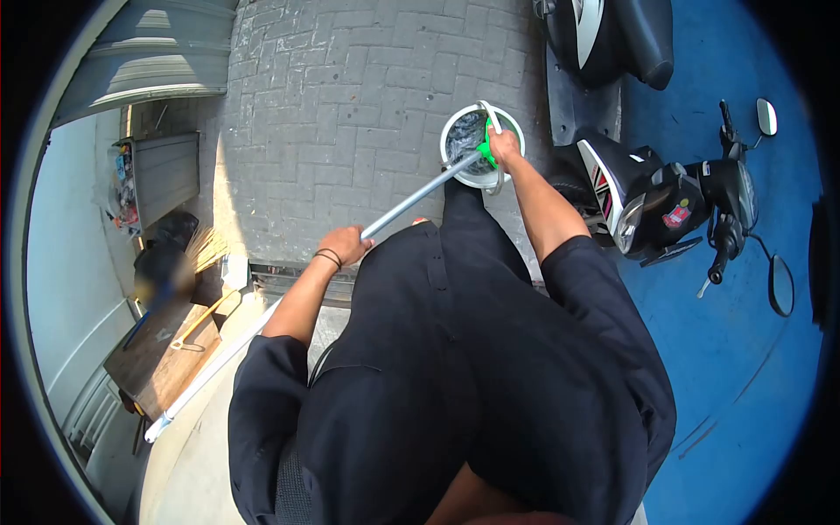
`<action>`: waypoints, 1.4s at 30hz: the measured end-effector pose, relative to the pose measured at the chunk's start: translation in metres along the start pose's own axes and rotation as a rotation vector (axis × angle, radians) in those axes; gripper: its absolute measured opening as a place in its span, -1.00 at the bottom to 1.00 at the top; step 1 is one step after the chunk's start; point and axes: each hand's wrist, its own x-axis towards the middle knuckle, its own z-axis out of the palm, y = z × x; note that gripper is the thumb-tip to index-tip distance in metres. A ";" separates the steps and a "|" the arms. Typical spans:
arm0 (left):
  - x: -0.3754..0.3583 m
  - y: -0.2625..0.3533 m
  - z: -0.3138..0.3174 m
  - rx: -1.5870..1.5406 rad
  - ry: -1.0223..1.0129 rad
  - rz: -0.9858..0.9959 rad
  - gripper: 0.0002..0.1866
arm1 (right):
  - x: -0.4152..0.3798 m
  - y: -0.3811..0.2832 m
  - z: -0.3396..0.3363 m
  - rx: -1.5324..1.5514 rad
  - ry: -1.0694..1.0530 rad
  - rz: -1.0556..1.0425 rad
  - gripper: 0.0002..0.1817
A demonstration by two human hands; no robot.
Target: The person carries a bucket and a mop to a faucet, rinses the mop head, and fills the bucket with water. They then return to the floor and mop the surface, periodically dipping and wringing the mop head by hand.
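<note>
My left hand (346, 246), with dark bands at the wrist, is closed around a long pole (411, 202) with a grey shaft and a white end section. The pole slants from the lower left up to a green head (486, 152) over the white-rimmed bucket (448, 166). At the bucket's right side, my right hand (505, 147) is closed on the bucket's handle (490, 112), right beside the green head. Something dark and shiny shows inside the bucket. The bucket overlaps my lower leg in this view.
Grey paving (350, 114) stretches ahead. A motorbike (674, 197) stands close on the right over blue floor (709, 367), with another vehicle's seat (643, 35) beyond it. On the left are a grey box (166, 179), a straw broom (207, 249) and a wooden board (162, 350).
</note>
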 end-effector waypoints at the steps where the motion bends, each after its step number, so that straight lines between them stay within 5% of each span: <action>1: 0.003 0.010 -0.022 -0.013 0.067 -0.067 -0.64 | 0.012 -0.044 -0.016 -0.009 -0.029 0.044 -0.38; 6: 0.017 0.043 -0.196 0.110 0.411 -0.379 -0.83 | 0.115 -0.163 -0.040 0.008 0.109 -0.054 -0.43; 10: 0.049 0.045 -0.302 0.378 0.935 -0.246 -0.90 | 0.176 -0.295 -0.095 0.068 0.031 0.018 -0.44; 14: 0.126 0.037 -0.420 0.351 0.875 -0.233 -0.97 | 0.256 -0.402 -0.122 0.102 -0.024 0.025 -0.49; 18: 0.204 0.036 -0.558 0.272 0.742 -0.114 -0.74 | 0.348 -0.497 -0.147 0.133 0.019 0.058 -0.51; 27: 0.317 0.080 -0.885 0.417 0.942 0.174 -0.63 | 0.476 -0.726 -0.254 0.286 0.057 0.064 -0.43; 33: 0.421 0.102 -1.076 0.425 0.960 0.236 -0.65 | 0.623 -0.872 -0.297 0.261 -0.014 0.138 -0.44; 37: 0.481 0.121 -1.198 0.285 0.708 0.128 -0.65 | 0.679 -0.973 -0.330 0.228 0.016 0.059 -0.46; 42: 0.552 0.139 -1.347 0.248 0.755 0.206 -0.64 | 0.770 -1.104 -0.394 0.169 -0.027 0.120 -0.54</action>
